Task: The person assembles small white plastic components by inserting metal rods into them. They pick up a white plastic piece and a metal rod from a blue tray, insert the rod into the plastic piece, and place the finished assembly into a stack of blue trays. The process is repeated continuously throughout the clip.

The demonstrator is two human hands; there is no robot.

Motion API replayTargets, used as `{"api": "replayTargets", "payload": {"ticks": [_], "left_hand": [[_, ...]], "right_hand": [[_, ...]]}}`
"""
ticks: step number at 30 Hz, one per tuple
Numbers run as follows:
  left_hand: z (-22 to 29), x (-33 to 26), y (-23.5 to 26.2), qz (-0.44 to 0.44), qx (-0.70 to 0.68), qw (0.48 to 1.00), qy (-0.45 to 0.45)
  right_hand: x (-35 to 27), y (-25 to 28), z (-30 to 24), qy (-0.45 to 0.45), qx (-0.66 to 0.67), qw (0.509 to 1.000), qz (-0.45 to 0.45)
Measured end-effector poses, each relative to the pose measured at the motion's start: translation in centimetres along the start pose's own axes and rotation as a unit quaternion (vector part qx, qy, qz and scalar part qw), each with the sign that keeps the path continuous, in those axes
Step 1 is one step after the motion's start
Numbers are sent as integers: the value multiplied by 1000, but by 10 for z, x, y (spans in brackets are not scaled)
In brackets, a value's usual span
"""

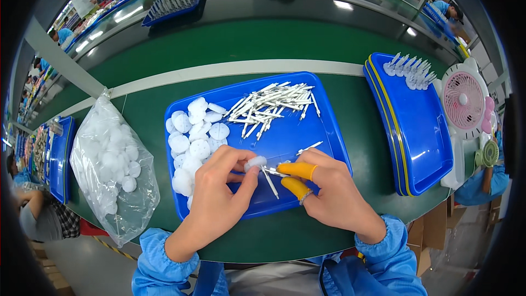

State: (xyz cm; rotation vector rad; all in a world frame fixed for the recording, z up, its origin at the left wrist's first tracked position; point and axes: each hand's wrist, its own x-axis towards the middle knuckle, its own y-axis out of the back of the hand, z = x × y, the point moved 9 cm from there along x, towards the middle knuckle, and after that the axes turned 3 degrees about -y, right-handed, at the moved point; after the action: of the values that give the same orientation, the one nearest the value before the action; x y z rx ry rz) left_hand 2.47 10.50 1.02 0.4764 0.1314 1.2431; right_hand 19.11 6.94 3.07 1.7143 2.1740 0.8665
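Observation:
Above the near side of a blue tray [257, 206], my left hand [222, 189] pinches a small round white plastic disc [255, 163] between thumb and fingers. My right hand [337, 189] wears yellow finger cots on thumb and forefinger and grips a thin silvery-white rod-like piece [274, 171], whose tip meets the disc. Whether that piece is a tool or a part is hard to make out. A white stick [272, 185] slants down just below it. Several white discs [192, 145] are heaped at the tray's left, and a pile of slim white sticks with thin wires [274, 104] lies at its far side.
A clear bag of white discs [112, 159] sits to the left. At the right are stacked blue trays [411, 142] with upright white assemblies [411, 71], beside a pink-and-white fan [463, 98]. Beyond the white ledge [230, 68] runs a green belt [246, 38]. Other people work farther off.

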Motion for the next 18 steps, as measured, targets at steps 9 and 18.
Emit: {"api": "replayTargets", "payload": {"ticks": [9,18], "left_hand": [[6,0,-1,-5,16,999,-29],[6,-3,-1,8,42,999,-9]], "right_hand": [[-3,-8,-4,3,-9,999,-46],[0,-6,3,-9,-59,998,-36]]}}
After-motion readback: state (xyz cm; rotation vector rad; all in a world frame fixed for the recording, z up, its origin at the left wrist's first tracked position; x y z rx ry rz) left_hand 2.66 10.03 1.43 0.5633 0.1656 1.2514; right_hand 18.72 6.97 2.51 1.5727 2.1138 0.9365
